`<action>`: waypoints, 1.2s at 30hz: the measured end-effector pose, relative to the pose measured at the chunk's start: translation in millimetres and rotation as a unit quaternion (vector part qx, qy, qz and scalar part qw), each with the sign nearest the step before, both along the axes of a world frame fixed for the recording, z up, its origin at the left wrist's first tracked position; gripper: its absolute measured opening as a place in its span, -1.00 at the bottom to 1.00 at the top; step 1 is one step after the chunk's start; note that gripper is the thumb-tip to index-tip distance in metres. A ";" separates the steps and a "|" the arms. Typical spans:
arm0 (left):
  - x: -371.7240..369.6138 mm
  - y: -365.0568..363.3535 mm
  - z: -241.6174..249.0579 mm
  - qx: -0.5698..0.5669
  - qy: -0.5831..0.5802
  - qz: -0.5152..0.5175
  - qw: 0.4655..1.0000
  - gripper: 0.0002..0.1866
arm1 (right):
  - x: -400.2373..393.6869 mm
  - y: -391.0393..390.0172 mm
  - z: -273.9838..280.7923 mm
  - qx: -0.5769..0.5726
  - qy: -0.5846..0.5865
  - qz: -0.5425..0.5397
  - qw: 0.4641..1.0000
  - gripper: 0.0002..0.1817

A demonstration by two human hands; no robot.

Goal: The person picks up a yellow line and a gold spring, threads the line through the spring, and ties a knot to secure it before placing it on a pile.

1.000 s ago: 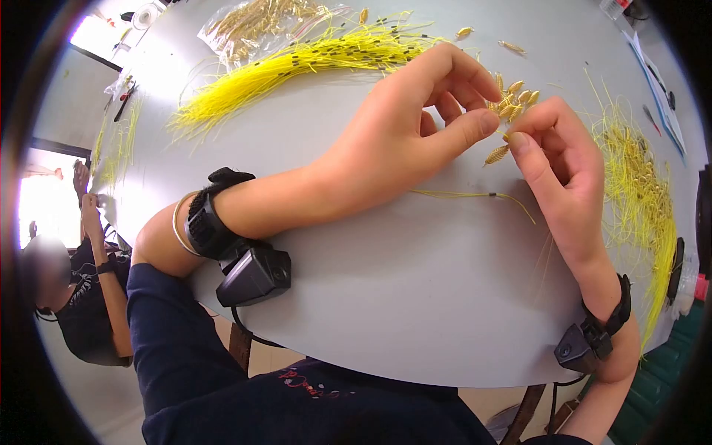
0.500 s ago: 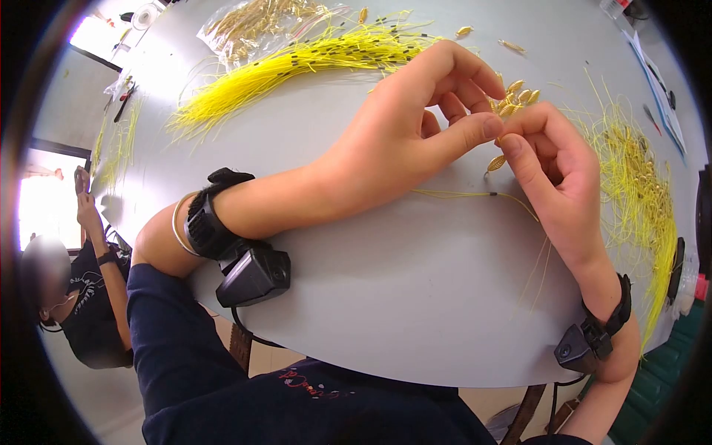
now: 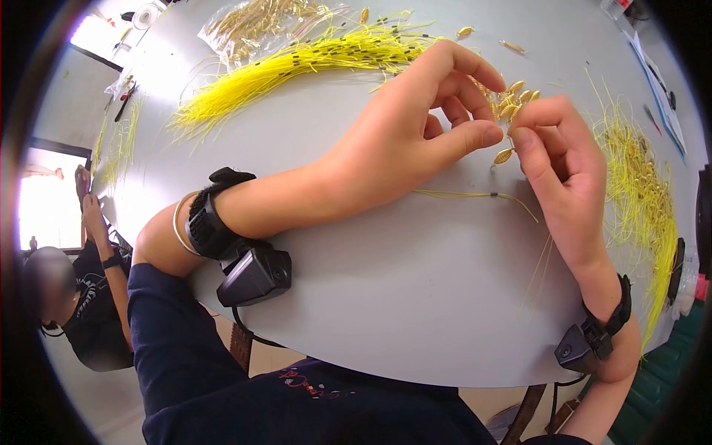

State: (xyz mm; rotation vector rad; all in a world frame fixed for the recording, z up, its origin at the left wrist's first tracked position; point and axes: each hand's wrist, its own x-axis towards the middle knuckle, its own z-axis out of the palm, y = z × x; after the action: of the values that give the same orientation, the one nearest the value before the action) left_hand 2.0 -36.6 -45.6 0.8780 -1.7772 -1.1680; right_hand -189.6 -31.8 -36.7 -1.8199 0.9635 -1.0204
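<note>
My left hand (image 3: pixel 411 137) rests on the grey table (image 3: pixel 386 297) with thumb and fingers pinched on a small cluster of golden wheat-ear pieces (image 3: pixel 517 99). My right hand (image 3: pixel 560 159) meets it from the right, thumb and forefinger pinched on the same cluster. One golden ear (image 3: pixel 503 156) hangs just below the fingertips. A thin yellow wire with a black band (image 3: pixel 482 196) lies on the table under both hands.
A long bundle of yellow wires (image 3: pixel 297 63) lies at the far left, beside a clear bag of golden ears (image 3: pixel 252 22). A tangle of yellow wires (image 3: pixel 641 193) fills the right side. Another person (image 3: pixel 81 297) sits at lower left. Papers (image 3: pixel 656 81) lie far right.
The hanging golden ear has shifted slightly under the fingertips as both hands worked the cluster. The person at left has moved a raised hand.
</note>
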 end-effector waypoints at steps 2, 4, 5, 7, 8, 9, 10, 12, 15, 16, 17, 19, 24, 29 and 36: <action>-0.2 0.4 -0.1 0.001 0.001 0.005 1.000 -0.63 | 3.4 -0.4 -4.4 -0.001 -0.024 -0.003 1.000 -0.96; 0.7 0.2 -0.8 -0.006 -0.004 0.005 1.000 -0.63 | 6.6 0.0 -5.4 -0.001 -0.047 -0.008 0.999 -0.96; 0.7 0.2 -0.8 -0.006 -0.004 0.005 1.000 -0.63 | 7.3 0.3 -4.8 -0.004 -0.040 -0.014 0.999 -0.96; 0.9 0.5 -0.1 -0.007 0.002 0.008 1.000 -0.63 | 7.3 1.2 -2.3 -0.005 -0.033 -0.020 0.999 -0.96; 1.8 0.6 -0.2 -0.006 0.001 0.007 1.000 -0.63 | 6.7 1.9 0.0 -0.010 -0.008 -0.014 1.000 -0.96; 1.2 0.0 -0.9 -0.007 0.003 0.007 1.000 -0.63 | 5.1 2.0 0.7 -0.015 0.017 -0.008 1.000 -0.96; 1.5 -0.4 -1.0 -0.008 0.005 0.005 1.000 -0.64 | 5.4 1.9 0.3 -0.016 0.016 -0.009 1.000 -0.96; 1.5 -0.4 -1.1 -0.012 0.003 0.006 1.000 -0.64 | 5.6 1.9 -1.4 -0.027 0.019 -0.008 0.999 -0.96; -0.1 -0.3 -1.3 -0.020 0.001 0.011 1.000 -0.64 | 5.7 3.0 -2.5 -0.012 -0.004 -0.006 1.000 -0.95; -1.2 -0.4 -0.9 -0.024 0.000 0.013 1.000 -0.63 | 4.8 3.6 -1.7 -0.012 -0.005 -0.006 1.000 -0.95; -1.1 0.0 0.6 -0.024 -0.001 0.013 1.000 -0.63 | 4.0 4.5 0.7 -0.004 -0.003 -0.006 1.000 -0.94; -2.3 1.9 6.6 0.044 0.022 -0.002 0.999 -0.61 | 1.4 4.9 3.6 0.005 -0.002 -0.006 1.000 -0.93; -10.4 1.4 4.3 0.014 0.005 0.006 1.000 -0.58 | -5.7 2.4 1.1 0.022 -0.014 -0.002 1.000 -0.90; -11.4 -1.2 0.6 -0.022 -0.008 0.012 1.000 -0.58 | -8.7 2.4 -0.1 0.041 -0.003 0.003 0.999 -0.88; -9.7 -2.6 -4.5 -0.027 0.008 -0.005 1.000 -0.66 | -2.8 2.4 0.3 0.025 -0.015 -0.009 1.000 -0.90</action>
State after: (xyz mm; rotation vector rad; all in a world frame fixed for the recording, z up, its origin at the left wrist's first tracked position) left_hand -7.7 -39.2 -50.1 0.8256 -1.7942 -1.1256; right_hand -192.4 -29.4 -36.4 -1.7537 0.9800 -1.0237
